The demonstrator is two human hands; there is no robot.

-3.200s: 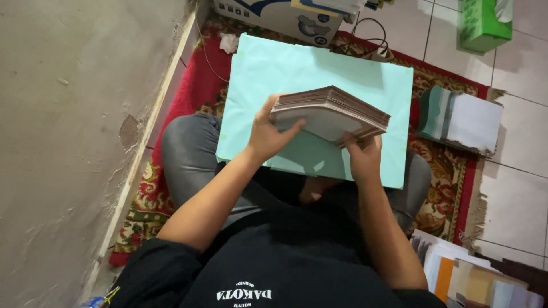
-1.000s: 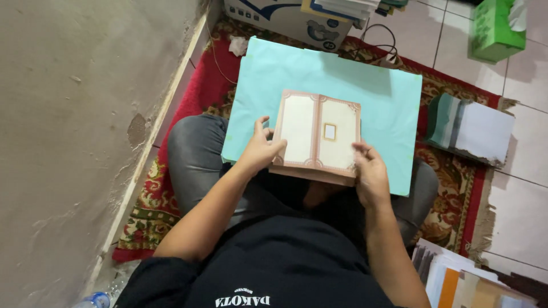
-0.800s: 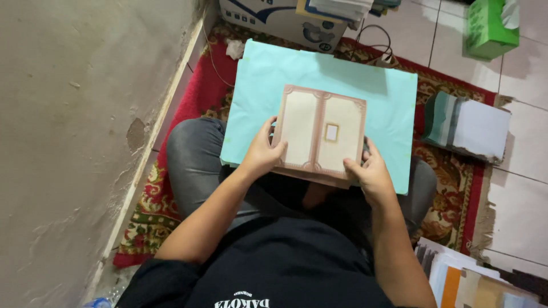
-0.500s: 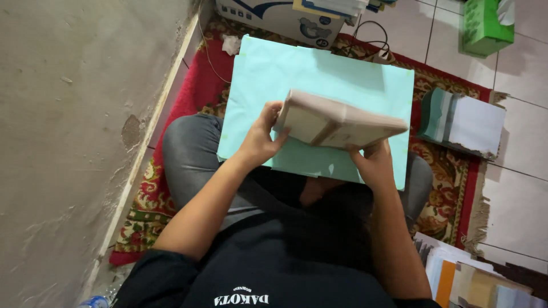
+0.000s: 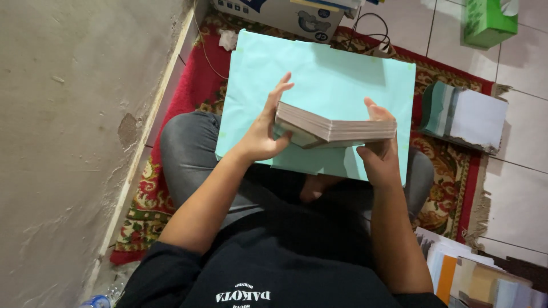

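Note:
A thick stack of cards (image 5: 334, 128) with pale brown edges is held edge-on above a large light-green board (image 5: 319, 74) that rests on my crossed legs. My left hand (image 5: 265, 128) grips the stack's left end, fingers spread upward. At the right end my right hand (image 5: 379, 154) supports the stack from below, thumb up along its side. The stack's top face is turned away and hidden.
A red patterned rug (image 5: 188, 85) lies under me beside a grey wall (image 5: 68, 114). A pile of green and white envelopes (image 5: 462, 114) sits to the right. A cardboard box (image 5: 279, 11) and a green box (image 5: 488, 23) stand beyond. Coloured papers (image 5: 479, 279) lie at lower right.
The stack lay flat on the board with its framed face up, then was lifted and tilted. It is now held edge-on between both hands above the board.

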